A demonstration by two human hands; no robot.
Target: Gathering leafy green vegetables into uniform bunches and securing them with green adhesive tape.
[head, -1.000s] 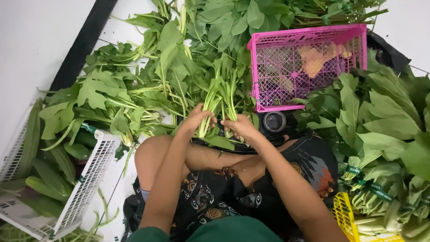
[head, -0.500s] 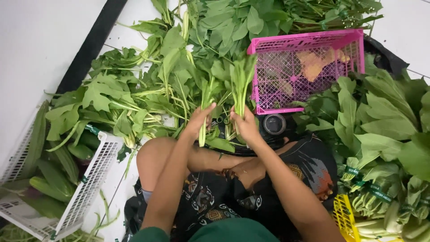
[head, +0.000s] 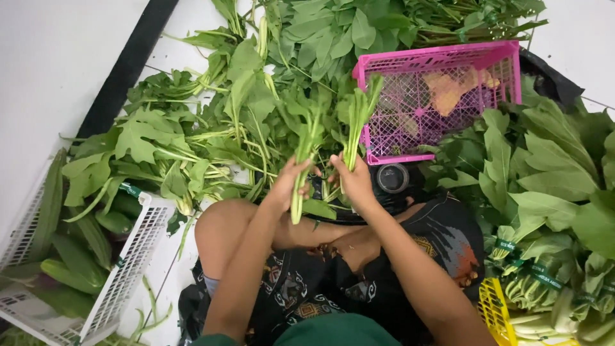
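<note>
My left hand point(head: 286, 182) grips a small bunch of leafy green stalks point(head: 306, 144), its stems hanging below my fist. Close beside it, my right hand point(head: 354, 182) holds a second bunch of leafy stalks point(head: 359, 118) upright in front of the pink basket. Both bunches are raised a little above a big heap of loose leafy greens point(head: 211, 134) spread on the white floor. My crossed legs in dark patterned cloth lie below my arms.
A pink plastic basket point(head: 442, 61) stands at the upper right. A white crate point(head: 131, 256) with long green gourds sits at the lower left. Tied bundles of greens point(head: 544, 211) and a yellow basket point(head: 493, 307) fill the right. A round black object point(head: 392, 177) lies by my right hand.
One clump of stalks has been split in two, a bunch in each hand. Both hands have lifted slightly and the bunches now stand apart.
</note>
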